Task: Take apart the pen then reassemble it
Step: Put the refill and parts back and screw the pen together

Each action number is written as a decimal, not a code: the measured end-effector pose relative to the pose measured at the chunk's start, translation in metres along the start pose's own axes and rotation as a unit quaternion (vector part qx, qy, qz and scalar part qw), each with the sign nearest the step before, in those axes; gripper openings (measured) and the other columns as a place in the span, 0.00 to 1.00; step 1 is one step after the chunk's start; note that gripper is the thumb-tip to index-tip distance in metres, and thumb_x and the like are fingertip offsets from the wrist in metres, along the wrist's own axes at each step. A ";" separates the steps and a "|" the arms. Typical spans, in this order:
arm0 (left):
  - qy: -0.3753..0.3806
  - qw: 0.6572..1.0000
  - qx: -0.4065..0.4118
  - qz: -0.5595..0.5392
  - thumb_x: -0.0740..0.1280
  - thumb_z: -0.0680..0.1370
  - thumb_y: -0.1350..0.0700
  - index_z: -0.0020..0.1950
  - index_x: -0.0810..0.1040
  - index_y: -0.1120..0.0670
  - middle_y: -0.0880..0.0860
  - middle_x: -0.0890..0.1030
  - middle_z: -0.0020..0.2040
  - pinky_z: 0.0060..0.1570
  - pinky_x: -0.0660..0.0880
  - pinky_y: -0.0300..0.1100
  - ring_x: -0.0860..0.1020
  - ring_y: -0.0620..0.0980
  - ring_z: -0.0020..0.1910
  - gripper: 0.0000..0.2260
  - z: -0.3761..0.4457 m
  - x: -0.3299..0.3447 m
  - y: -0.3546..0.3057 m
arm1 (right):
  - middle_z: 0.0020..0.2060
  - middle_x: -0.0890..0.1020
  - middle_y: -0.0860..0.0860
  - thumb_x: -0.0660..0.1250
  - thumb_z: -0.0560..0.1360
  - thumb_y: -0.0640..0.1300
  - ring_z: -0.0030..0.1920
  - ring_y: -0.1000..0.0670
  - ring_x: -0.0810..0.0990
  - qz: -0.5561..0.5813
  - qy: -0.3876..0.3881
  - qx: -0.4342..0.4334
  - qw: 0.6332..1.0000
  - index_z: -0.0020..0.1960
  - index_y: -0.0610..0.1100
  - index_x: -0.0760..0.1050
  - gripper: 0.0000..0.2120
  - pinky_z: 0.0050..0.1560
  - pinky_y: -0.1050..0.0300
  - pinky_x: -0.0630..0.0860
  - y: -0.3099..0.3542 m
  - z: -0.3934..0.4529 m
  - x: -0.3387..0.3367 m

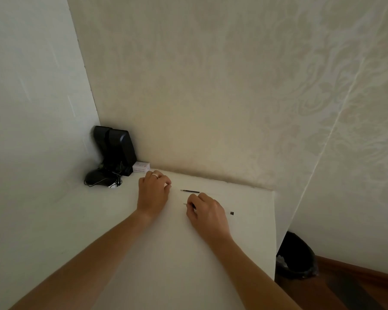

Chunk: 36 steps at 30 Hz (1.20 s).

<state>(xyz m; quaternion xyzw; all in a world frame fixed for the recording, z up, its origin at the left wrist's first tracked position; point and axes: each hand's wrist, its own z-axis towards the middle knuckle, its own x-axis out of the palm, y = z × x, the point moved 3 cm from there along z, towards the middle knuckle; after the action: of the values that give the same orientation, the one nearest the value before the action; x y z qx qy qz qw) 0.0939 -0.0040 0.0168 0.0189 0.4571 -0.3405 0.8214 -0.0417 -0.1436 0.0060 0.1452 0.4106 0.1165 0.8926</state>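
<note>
Black refill [190, 191] between hands, right hand [207, 212] pinching pen [189, 205], left hand [154, 192] curled, grip unclear

Two bare forearms are reaching forward and converging. The left hand [154, 193] is resting knuckles-up, fingers curled under, a ring [155, 175] showing on one finger. The right hand [207, 212] is lying just beside it, apart, its fingertips [192, 205] pinching together, back turned to the camera.
</note>
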 end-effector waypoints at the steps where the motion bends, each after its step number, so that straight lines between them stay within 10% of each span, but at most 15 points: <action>1: -0.008 1.000 0.011 -0.016 0.71 0.75 0.60 0.47 0.83 0.52 0.51 0.81 0.48 0.49 0.71 0.48 0.76 0.53 0.51 0.04 -0.001 -0.003 -0.002 | 0.33 0.74 0.51 0.66 0.75 0.43 0.28 0.46 0.71 -0.001 -0.001 0.003 1.000 0.42 0.45 0.74 0.04 0.31 0.58 0.65 0.000 0.000 -0.001; 8: 0.035 0.978 -0.031 -0.203 0.66 0.78 0.64 0.47 0.79 0.52 0.48 0.80 0.41 0.40 0.72 0.30 0.78 0.43 0.39 0.08 -0.030 -0.021 -0.020 | 0.33 0.74 0.51 0.65 0.75 0.44 0.29 0.47 0.71 -0.009 0.011 0.015 1.000 0.42 0.45 0.74 0.04 0.31 0.58 0.65 0.002 -0.001 -0.004; 30: 0.107 0.908 -0.112 -0.388 0.71 0.75 0.59 0.45 0.82 0.49 0.46 0.86 0.45 0.54 0.77 0.41 0.84 0.42 0.48 0.04 -0.065 -0.028 -0.024 | 0.35 0.75 0.52 0.67 0.76 0.44 0.31 0.48 0.73 -0.003 0.012 -0.018 1.000 0.43 0.46 0.75 0.03 0.29 0.59 0.63 0.007 -0.006 -0.008; 36: 0.126 0.911 -0.098 -0.381 0.72 0.75 0.59 0.45 0.83 0.49 0.42 0.85 0.43 0.45 0.72 0.31 0.83 0.40 0.46 0.05 -0.065 -0.030 -0.030 | 0.35 0.75 0.51 0.67 0.76 0.44 0.32 0.47 0.74 0.013 0.021 -0.034 0.999 0.44 0.47 0.75 0.03 0.28 0.56 0.68 0.007 -0.006 -0.007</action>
<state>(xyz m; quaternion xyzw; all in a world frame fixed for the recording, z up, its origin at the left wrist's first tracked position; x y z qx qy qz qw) 0.0182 0.0114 0.0102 -0.1947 0.5603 -0.5761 0.5623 -0.0508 -0.1381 0.0097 0.1172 0.4228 0.1448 0.8869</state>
